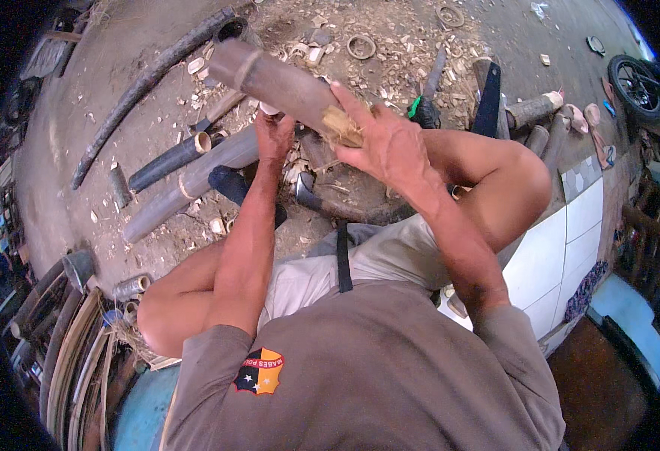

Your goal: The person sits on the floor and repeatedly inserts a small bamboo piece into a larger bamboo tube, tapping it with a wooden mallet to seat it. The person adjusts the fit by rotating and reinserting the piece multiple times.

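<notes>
Above the chip-strewn ground (119, 68), both hands grip the bamboo section (277, 79).

— How many bamboo poles lie on the floor?
— Three: a long thin one (131, 94), a dark one (168, 160), a grey one (187, 184).
— And rings?
— Two: one (360, 46), another (450, 15).

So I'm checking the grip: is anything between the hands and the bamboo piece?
Nothing visible: the left hand grips the bamboo piece from below, and the right hand rests directly on its frayed near end.
</notes>
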Demonstrator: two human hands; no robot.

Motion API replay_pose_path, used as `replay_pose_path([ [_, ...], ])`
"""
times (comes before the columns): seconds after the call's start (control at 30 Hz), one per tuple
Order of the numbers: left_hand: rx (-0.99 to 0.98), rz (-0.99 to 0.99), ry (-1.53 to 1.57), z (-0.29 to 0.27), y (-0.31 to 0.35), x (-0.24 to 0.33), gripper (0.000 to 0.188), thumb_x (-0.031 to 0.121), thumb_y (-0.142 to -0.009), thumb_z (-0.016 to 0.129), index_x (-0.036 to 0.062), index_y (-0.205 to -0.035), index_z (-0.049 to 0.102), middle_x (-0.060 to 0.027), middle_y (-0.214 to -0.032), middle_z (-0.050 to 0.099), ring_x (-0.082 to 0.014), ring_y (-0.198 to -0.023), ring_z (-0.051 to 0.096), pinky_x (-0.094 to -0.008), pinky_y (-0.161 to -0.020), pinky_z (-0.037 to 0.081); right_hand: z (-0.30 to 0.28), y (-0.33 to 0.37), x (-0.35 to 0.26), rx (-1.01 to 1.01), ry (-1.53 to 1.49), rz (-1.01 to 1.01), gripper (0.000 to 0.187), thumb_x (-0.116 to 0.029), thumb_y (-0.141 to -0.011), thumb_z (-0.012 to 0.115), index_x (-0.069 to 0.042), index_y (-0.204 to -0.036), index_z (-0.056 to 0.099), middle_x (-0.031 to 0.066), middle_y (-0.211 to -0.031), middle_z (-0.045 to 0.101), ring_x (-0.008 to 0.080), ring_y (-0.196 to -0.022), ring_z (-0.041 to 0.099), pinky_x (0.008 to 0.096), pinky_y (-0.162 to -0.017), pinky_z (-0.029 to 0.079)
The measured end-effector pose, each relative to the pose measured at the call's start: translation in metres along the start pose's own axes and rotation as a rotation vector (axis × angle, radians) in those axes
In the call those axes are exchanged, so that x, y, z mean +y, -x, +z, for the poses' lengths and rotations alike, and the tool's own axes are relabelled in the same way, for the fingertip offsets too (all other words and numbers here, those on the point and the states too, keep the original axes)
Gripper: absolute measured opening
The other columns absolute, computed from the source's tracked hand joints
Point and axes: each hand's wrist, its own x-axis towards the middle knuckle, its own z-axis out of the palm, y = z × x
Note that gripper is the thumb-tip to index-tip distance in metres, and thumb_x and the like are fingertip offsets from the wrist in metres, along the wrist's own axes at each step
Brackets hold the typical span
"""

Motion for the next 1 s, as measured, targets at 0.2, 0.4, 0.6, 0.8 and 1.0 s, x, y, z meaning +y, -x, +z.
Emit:
replay_pose_path([
  [0.2, -0.066, 0.014, -0.175, 0.006, -0.014, 0.007, 0.040, 0.007, -0.092, 0.080, -0.0001, -0.129, 0.065, -0.0078, -0.120, 0.074, -0.0169, -0.108, 0.068, -0.0357, -0.097, 0.054, 0.011, -0.019, 0.021, 0.367, -0.083, -0.223, 0.091, -0.044, -0.078, 0.082, -0.033, -0.160, 0.042, 0.0240, -0.106, 0.072, 0.0403, -0.089, 0.074, 0.0488, -0.079, 0.061],
  [0.4, -0.080, -0.015, -0.049, 0.004, -0.029, -0.004, 0.043, 0.007, -0.092, 0.079, -0.0002, -0.131, 0.063, -0.0087, -0.124, 0.073, -0.0170, -0.110, 0.068, -0.0350, -0.095, 0.055, 0.014, -0.029, 0.014, 0.408, -0.155, -0.185, 0.094, -0.045, -0.079, 0.081, -0.035, -0.162, 0.038, 0.0253, -0.096, 0.072, 0.0421, -0.088, 0.074, 0.0501, -0.077, 0.060],
  [0.6, -0.095, 0.023, -0.052, -0.004, -0.047, -0.009, 0.046, 0.010, -0.092, 0.079, 0.0006, -0.133, 0.062, -0.0095, -0.126, 0.072, -0.0185, -0.113, 0.068, -0.0366, -0.100, 0.052, 0.008, -0.039, 0.005, 0.333, -0.140, -0.110, 0.094, -0.045, -0.080, 0.079, -0.030, -0.163, 0.036, 0.0259, -0.102, 0.074, 0.0458, -0.092, 0.073, 0.0531, -0.081, 0.059],
  [0.8, -0.063, -0.083, -0.100, -0.002, -0.041, -0.013, 0.040, 0.014, -0.091, 0.080, 0.0002, -0.126, 0.065, -0.0087, -0.118, 0.074, -0.0164, -0.106, 0.068, -0.0340, -0.094, 0.053, -0.003, -0.038, 0.013, 0.188, -0.156, -0.031, 0.095, -0.046, -0.080, 0.079, -0.026, -0.162, 0.036, 0.0268, -0.107, 0.075, 0.0467, -0.098, 0.072, 0.0498, -0.088, 0.058],
  [1.0, -0.055, -0.068, -0.149, 0.005, -0.048, 0.014, 0.039, 0.026, -0.087, 0.085, 0.0010, -0.112, 0.069, -0.0065, -0.102, 0.075, -0.0163, -0.091, 0.068, -0.0340, -0.082, 0.053, -0.008, -0.016, 0.010, 0.440, -0.508, -0.078, 0.099, -0.048, -0.081, 0.080, -0.014, -0.162, 0.035, 0.0273, -0.111, 0.073, 0.0448, -0.103, 0.072, 0.0501, -0.089, 0.058],
])
